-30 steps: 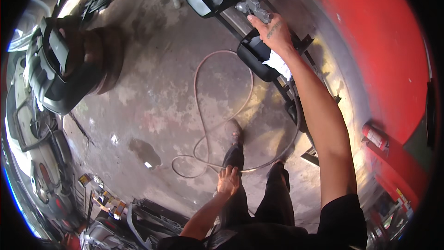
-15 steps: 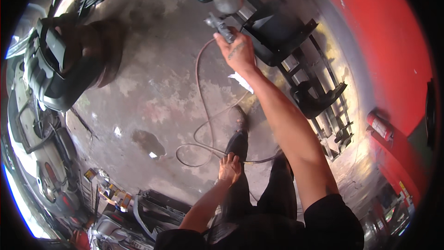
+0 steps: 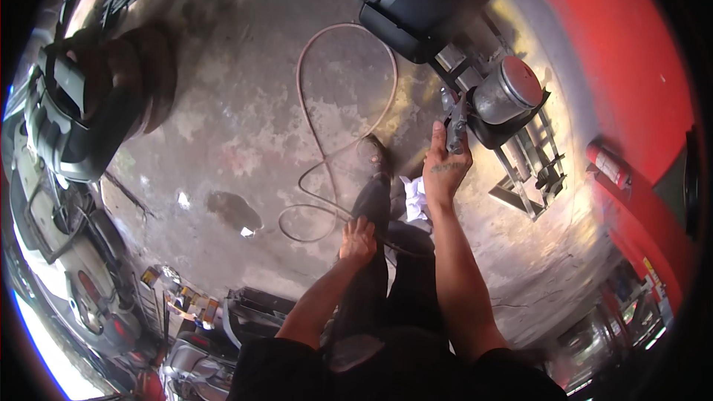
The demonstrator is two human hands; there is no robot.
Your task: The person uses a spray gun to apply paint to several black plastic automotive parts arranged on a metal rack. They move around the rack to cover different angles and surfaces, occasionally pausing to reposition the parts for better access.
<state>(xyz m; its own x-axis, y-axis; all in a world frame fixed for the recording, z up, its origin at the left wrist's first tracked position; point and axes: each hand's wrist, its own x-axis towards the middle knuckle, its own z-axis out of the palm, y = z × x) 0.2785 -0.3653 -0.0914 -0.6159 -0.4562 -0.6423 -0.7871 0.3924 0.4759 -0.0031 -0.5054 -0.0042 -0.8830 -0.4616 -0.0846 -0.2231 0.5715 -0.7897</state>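
My right hand (image 3: 444, 167) is raised in front of me and grips a grey spray gun (image 3: 454, 120) with a round metal cup (image 3: 507, 89) on top. The gun hangs over a black panel lying on a metal stand (image 3: 529, 178). My left hand (image 3: 359, 239) rests on my left thigh, fingers curled on the dark trouser leg, holding nothing. An air hose (image 3: 324, 104) loops across the concrete floor in front of my foot (image 3: 373, 154). A white rag (image 3: 414, 197) shows by my knee.
A red vehicle body (image 3: 616, 52) fills the right side, with a red fire extinguisher (image 3: 607, 165) beside it. Another black panel (image 3: 416, 11) sits on a rack ahead. Stacked tyres and car parts (image 3: 96, 104) stand at the left. More parts lie at the lower left (image 3: 186, 304).
My right hand has pulled the spray gun back and to the right, from the far panel to the nearer stand. The view has tilted downward. My left hand stays on my thigh.
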